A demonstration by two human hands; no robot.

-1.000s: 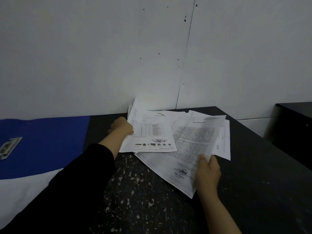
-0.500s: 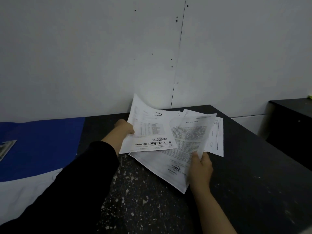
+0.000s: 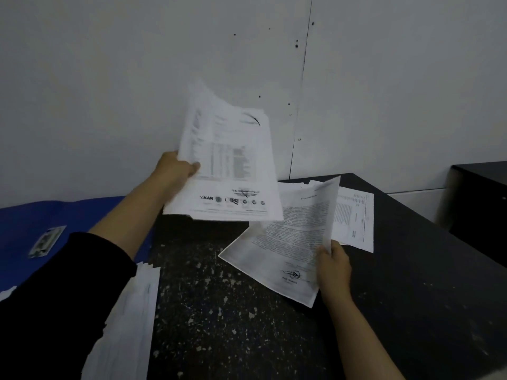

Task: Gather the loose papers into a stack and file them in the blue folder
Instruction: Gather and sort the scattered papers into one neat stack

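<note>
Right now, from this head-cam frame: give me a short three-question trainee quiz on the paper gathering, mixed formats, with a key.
1. True or false: the left hand holds the sheets with the logo row lifted above the table.
2. Multiple choice: the right hand grips A) the blue folder, B) the page of dense text, C) nothing.
3. Fill in: the blue folder lies to the ___ of the left forearm in the view.

Key: 1 true. 2 B, the page of dense text is pinched at its right edge. 3 left.
</note>
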